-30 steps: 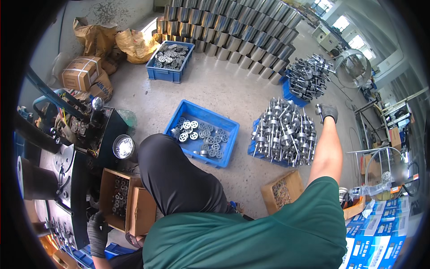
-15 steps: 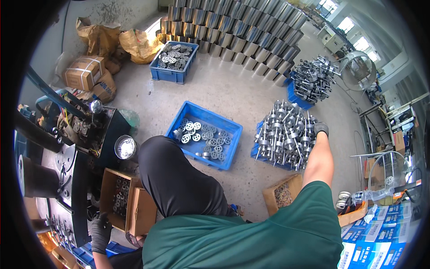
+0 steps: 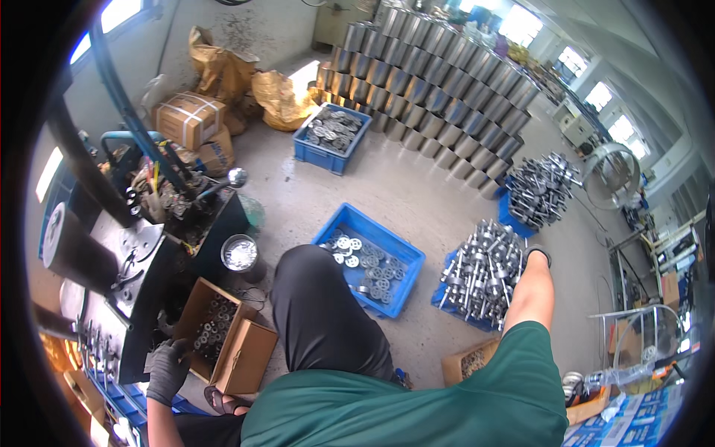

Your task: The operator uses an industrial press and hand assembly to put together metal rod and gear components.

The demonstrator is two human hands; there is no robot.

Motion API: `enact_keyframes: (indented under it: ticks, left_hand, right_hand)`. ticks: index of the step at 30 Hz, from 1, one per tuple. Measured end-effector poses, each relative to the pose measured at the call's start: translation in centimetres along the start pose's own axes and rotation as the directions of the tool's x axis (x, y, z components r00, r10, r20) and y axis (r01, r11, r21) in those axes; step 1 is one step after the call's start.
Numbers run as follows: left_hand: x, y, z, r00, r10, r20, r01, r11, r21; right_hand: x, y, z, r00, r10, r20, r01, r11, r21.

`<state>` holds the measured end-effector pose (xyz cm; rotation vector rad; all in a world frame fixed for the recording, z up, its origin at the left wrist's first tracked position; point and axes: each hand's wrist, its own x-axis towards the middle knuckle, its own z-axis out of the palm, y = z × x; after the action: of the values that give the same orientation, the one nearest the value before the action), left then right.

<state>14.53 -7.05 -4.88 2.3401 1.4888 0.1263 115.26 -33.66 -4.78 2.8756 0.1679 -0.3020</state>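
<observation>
My left hand (image 3: 169, 370), in a dark grey glove, is beside the machine's metal table at the lower left. Its fingers are curled together; what they hold, if anything, I cannot make out. Close to it stands an open cardboard box (image 3: 244, 322) with small metal rings (image 3: 214, 326) inside. My right arm reaches out to the right, and my gloved right hand (image 3: 538, 256) is at the far right edge of a heap of metal shafts with thick round cores (image 3: 484, 274). That heap fills a blue crate (image 3: 445, 299). The right hand's fingers are mostly hidden.
A blue bin (image 3: 408, 292) with spoked metal discs lies ahead of my knee. Another blue crate (image 3: 316, 158) of discs, a shaft pile (image 3: 542, 190) and stacked metal cylinders (image 3: 424, 97) stand farther off. A machine (image 3: 112, 261) is at left, a metal can (image 3: 242, 255) near it.
The view has tilted up and turned left, so the scene sits lower and farther right. My left hand has risen slightly beside the box. My right hand stays by the shaft heap.
</observation>
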Motion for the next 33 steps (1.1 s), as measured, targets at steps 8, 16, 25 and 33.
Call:
enact_keyframes:
  ticks: [8, 16, 25, 33]
  left_hand:
    - [-1.0, -1.9, -2.1, 0.99, 0.059, -0.131, -0.053, 0.997, 0.049]
    - [-3.4, -5.4, -7.4, 0.9, -0.309, -0.307, 0.136, 0.869, -0.476]
    - [-7.4, -15.0, -10.8, 0.406, -0.7, -0.587, -0.263, 0.525, -0.809]
    - [-7.5, -20.4, -8.9, 0.447, -0.894, 0.031, -0.682, -0.363, -0.635]
  right_hand:
    - [-8.7, -25.0, -10.3, 0.772, -0.511, -0.379, 0.537, 0.843, -0.043]
    - [-41.4, -46.0, -9.1, -0.244, -0.967, 0.079, 0.949, -0.255, -0.185]
    - [-68.9, -47.3, -2.9, -0.749, -0.537, 0.388, 0.537, -0.835, -0.119]
    - [-72.1, -50.7, 2.5, -0.746, -0.354, 0.565, 0.477, -0.875, 0.081]
